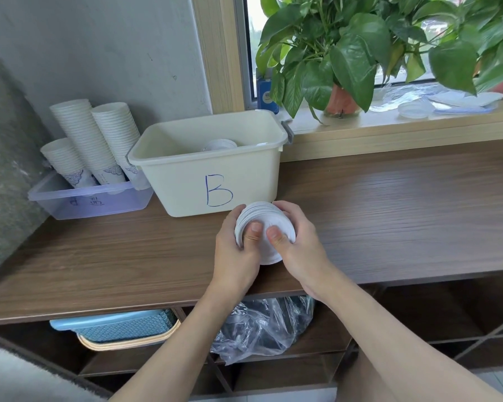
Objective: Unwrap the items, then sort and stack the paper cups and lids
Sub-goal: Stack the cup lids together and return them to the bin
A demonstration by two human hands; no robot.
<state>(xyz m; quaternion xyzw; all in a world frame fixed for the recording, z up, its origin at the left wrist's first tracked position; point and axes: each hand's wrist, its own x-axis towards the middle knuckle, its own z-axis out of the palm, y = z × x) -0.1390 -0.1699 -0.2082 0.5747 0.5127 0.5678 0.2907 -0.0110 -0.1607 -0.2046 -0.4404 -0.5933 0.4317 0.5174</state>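
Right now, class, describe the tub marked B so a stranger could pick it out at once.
Find the dark wooden counter below the window sill. Toward its left end two containers stand side by side. The cream tub is the taller, opaque right one with a blue B on its front; the other is a shallow clear tray holding paper cups.

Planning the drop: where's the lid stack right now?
Centre of the head view, the lid stack is gripped between the left hand and right hand over the counter, just in front of bin B.
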